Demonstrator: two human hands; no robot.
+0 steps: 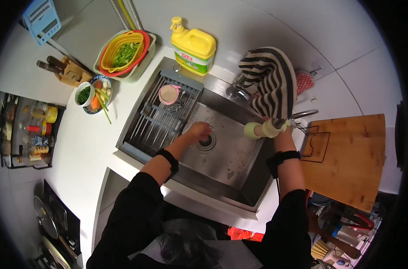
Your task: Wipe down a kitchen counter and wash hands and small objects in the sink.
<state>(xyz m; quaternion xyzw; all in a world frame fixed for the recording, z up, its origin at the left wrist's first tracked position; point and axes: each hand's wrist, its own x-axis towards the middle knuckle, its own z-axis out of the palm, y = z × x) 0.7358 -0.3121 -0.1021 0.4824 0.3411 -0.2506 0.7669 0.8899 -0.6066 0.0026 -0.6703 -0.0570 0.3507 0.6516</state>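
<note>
Over the stainless steel sink (220,161), beside its drain, my left hand (200,131) hangs with nothing visible in it; its fingers are partly blurred. My right hand (280,127) is up at the faucet, mostly hidden behind the pale green spout attachment (261,130) and the striped cloth (272,79), so its grip cannot be made out. The cloth drapes over the faucet. Water drops and wet patches lie on the sink floor. Left of my left hand, a grey and steel drying rack (157,117) spans the basin, with a pink-rimmed strainer (169,94) and a metal scrubber on it.
Behind the sink stands a yellow detergent jug (194,47). Nested baskets (123,55) of chopped greens, a knife block (72,72), a white bowl (84,94) and a plate of vegetables (99,95) stand at the left. A wooden cutting board (348,161) leans at the right.
</note>
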